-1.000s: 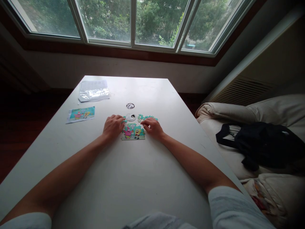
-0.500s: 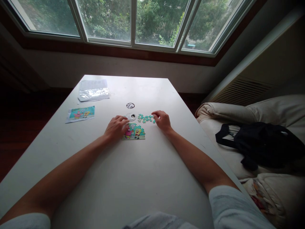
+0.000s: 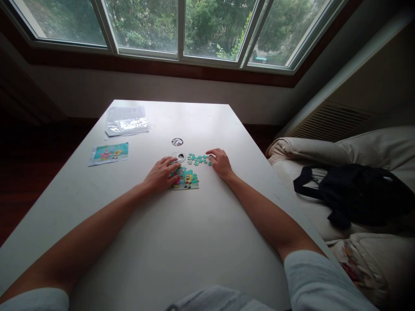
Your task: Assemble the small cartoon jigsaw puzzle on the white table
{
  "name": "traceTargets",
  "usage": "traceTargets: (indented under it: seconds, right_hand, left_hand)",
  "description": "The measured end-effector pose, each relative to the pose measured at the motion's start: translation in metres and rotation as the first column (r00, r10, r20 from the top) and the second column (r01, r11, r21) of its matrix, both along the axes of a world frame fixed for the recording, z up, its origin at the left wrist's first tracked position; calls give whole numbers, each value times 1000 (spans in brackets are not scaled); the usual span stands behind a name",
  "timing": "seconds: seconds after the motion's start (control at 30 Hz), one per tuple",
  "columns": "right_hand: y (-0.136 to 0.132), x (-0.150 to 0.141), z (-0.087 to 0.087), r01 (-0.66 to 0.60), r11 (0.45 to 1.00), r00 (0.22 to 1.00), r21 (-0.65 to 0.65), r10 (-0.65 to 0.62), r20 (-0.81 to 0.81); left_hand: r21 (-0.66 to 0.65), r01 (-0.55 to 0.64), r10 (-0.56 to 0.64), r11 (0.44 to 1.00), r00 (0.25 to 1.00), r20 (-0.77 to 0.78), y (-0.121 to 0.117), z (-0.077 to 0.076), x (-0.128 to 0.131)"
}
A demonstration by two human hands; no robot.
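A partly assembled jigsaw puzzle (image 3: 188, 180) with cartoon figures lies on the white table, its top edge uneven. My left hand (image 3: 161, 173) rests at its left side, fingers spread, fingertips covering its upper left part. Just beyond the puzzle is a cluster of loose teal puzzle pieces (image 3: 196, 160). My right hand (image 3: 220, 162) is at the right end of that cluster, index finger and thumb apart beside the rightmost pieces. Whether its thumb touches a piece is too small to tell. Behind the left fingertips sits a round ring-shaped fitting (image 3: 180, 157), partly covered.
A printed picture sheet (image 3: 109, 153) with the same figures lies at the left. Farther back is a clear plastic bag with papers (image 3: 126, 122). A round hole (image 3: 177, 141) is in the table (image 3: 181, 242). A black bag (image 3: 359, 194) lies on the pale sofa at right.
The puzzle has shifted slightly to the right, with my left hand moving right along it and covering more of its left part. My right hand stays nearly in place beside the loose pieces.
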State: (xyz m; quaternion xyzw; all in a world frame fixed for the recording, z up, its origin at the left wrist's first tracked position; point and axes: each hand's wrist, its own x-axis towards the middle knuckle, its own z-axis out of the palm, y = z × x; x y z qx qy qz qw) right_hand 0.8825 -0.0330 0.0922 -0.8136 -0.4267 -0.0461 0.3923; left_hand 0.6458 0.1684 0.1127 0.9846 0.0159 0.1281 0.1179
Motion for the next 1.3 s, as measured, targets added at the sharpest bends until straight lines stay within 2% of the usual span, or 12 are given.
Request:
traceTargets:
  seconds: [0.1,0.27,0.37,0.53,0.73,0.83,1.03,1.3]
  right_hand:
    - [1,2,-3,-41,999,998,-18,40,-41]
    - [5,-4,-9,-240,963,971,-122,239,-25]
    - [5,-9,-10,-307,937,951,-165,310,-6]
    - [5,-10,-8,-347,922,936,-171,351,-10]
    - [6,-15,-7,-462,875,885,-145,464,-17]
    - [8,-17,-7,-449,883,892,-138,452,-8]
    - [12,-20,-8,-374,905,919,-202,391,49]
    - [26,-21,-6,-380,879,904,-286,419,86]
  left_hand:
    - [6,7,-7,1000,1000,-11,0,0,-1]
    - [-10,-16,16,1000,1000,-4,-2,-1,-1]
    - [-31,-102,103,994,995,17,3,-4,1]
    - [-55,-234,234,971,972,-7,23,-15,5]
    - [-117,-196,191,974,980,-56,32,-20,7]
    - [-212,-187,182,959,982,-44,29,-16,8]
    - [-411,-246,266,878,964,-9,26,-9,9]
    - [-540,-247,319,804,947,43,24,-7,14]
